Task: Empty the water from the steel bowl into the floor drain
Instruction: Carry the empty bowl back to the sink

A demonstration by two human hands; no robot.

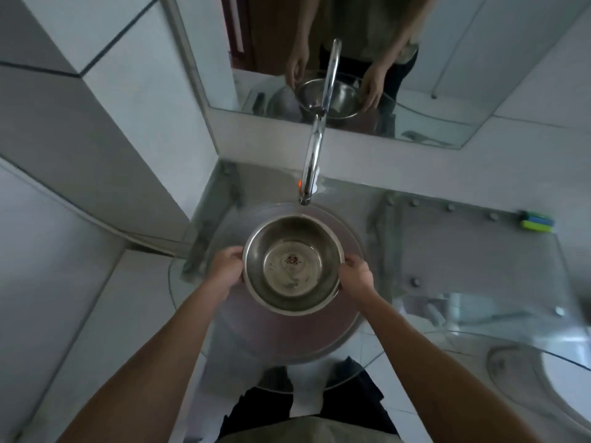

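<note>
Steel bowl [292, 265] over basin, left hand [225, 268] and right hand [356, 276] gripping opposite rims, apparently clear below faucet [311, 161]

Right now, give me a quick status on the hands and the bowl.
Left hand and right hand grip the bowl rim. Bowl level over the sink, under the tap. Nothing blocking.
</note>
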